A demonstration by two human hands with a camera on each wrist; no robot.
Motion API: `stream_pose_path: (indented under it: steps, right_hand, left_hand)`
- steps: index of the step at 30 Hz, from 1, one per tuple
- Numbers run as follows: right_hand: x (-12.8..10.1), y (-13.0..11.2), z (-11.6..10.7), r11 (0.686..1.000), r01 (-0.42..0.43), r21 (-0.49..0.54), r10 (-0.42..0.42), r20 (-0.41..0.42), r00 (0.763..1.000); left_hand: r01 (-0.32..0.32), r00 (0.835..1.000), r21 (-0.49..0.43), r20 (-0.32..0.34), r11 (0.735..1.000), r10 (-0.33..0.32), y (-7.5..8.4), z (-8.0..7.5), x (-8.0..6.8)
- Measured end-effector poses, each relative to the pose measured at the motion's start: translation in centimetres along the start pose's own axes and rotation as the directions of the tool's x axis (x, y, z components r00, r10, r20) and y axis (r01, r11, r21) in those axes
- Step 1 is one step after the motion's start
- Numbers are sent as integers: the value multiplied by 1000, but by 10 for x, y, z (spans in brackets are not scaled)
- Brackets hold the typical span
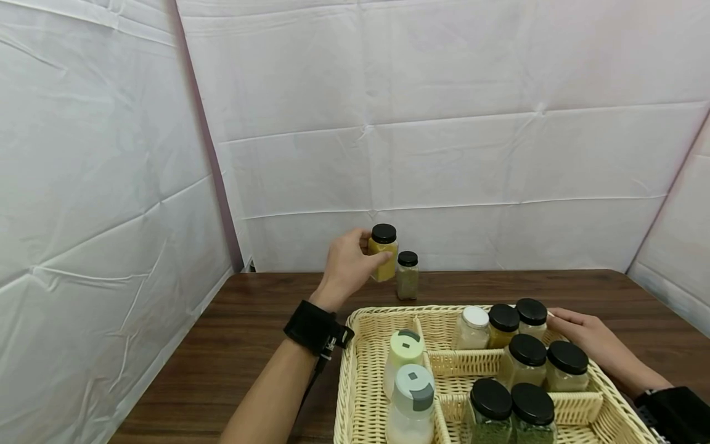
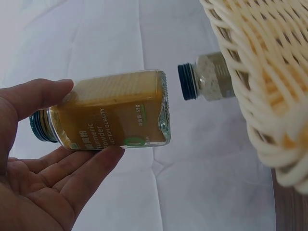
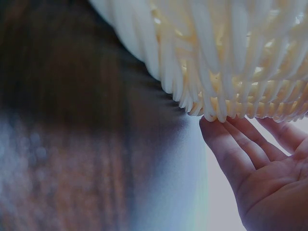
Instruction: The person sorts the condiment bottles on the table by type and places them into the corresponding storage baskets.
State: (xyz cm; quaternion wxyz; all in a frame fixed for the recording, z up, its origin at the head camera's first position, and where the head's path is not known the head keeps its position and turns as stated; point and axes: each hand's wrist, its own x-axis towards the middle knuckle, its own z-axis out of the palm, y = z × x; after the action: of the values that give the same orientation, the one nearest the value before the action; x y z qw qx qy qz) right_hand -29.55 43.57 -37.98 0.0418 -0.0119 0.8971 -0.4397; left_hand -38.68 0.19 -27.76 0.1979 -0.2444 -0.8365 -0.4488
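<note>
My left hand pinches a glass jar of turmeric powder with a black lid, thumb on one side and fingers on the other. In the left wrist view the jar's label reads turmeric powder. A second black-lidded spice jar, with greenish-grey contents, stands on the table just right of the held jar. My right hand is at the back right corner of the wicker basket. The right wrist view shows its fairly straight fingers touching the basket's outside.
The divided basket holds several black-lidded spice jars, a white-lidded jar, a green-capped bottle and a white-capped bottle. It stands on a dark wooden table. White sheeting hangs behind and at both sides.
</note>
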Motion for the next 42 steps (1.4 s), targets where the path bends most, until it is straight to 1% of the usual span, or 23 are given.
stream_pose_path:
  steps: [5,13,22,31,37,42]
  right_hand:
    - [-1,-1,0,1000,3,2,-3,-2,1000]
    - [-2,0,-1,1000,-10,1,10,1,1000]
    - [-3,-1,1,1000,-13,5,13,6,1000]
    - [0,-2,1,1000,-7,4,7,5,1000]
    - [0,-1,1,1000,-6,6,6,11,1000]
    - [2,1,1,1000,2,-9,-2,-2,1000]
  left_hand:
    - [-20,1000,-20,9,1000,20,6,1,-2]
    - [-32,999,-33,25,999,33,13,4,-4]
    - [-26,996,-93,77,995,33,14,7,-9]
    - [-6,990,-116,136,993,22,15,11,-14]
    - [2,989,-122,148,993,16,15,13,-15]
    - [20,985,-122,170,992,1,16,17,-17]
